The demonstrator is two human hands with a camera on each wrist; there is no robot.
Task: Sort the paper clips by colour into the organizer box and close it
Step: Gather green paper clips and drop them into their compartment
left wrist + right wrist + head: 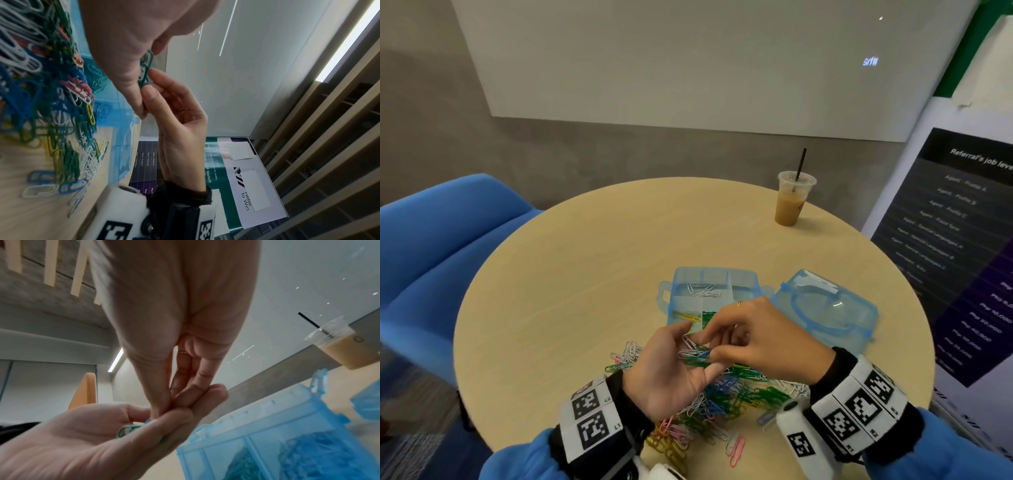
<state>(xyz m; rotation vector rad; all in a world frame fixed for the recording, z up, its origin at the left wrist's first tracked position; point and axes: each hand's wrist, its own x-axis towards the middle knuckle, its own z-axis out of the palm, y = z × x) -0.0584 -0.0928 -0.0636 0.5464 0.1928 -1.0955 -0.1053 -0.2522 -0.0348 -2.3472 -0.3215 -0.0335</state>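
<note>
On the round table (585, 260) the organizer box (678, 308) stands open, holding few clips; the big mixed pile (726, 401) remains. The left hand (671, 373) cradles tangled clips (695, 356); the right hand (763, 339) pinches one, probably green.

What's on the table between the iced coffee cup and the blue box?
Nothing: in the head view the stretch of table from the iced coffee cup down to the organizer box is bare wood.
</note>
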